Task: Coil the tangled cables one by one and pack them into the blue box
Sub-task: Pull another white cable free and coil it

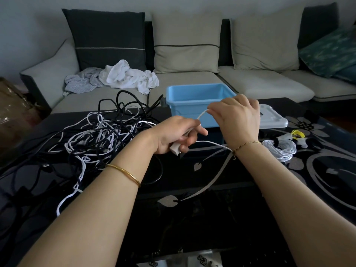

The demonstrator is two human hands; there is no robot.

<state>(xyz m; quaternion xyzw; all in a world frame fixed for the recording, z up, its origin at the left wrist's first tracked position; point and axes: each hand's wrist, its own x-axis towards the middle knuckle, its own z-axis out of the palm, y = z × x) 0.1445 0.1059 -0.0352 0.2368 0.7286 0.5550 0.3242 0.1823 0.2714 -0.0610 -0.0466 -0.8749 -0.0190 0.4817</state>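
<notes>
A heap of tangled black and white cables (pixel 102 135) lies on the left half of the dark table. My left hand (pixel 173 135) grips the white plug end of a white cable (pixel 213 143). That cable runs up from this hand to my right hand (pixel 238 118), which pinches it between thumb and fingers just in front of the blue box (pixel 185 99). The blue box stands open at the table's far edge, and nothing shows inside it from here. A coiled white cable (pixel 281 149) lies on the table to the right of my right wrist.
The box's grey lid (pixel 273 118) lies right of the box. Small yellow and black items (pixel 297 133) sit near the coiled cable. Behind the black floral-patterned table (pixel 212 209) stands a sofa with cushions and crumpled white clothes (pixel 123 76). A brown object (pixel 13 105) stands at far left.
</notes>
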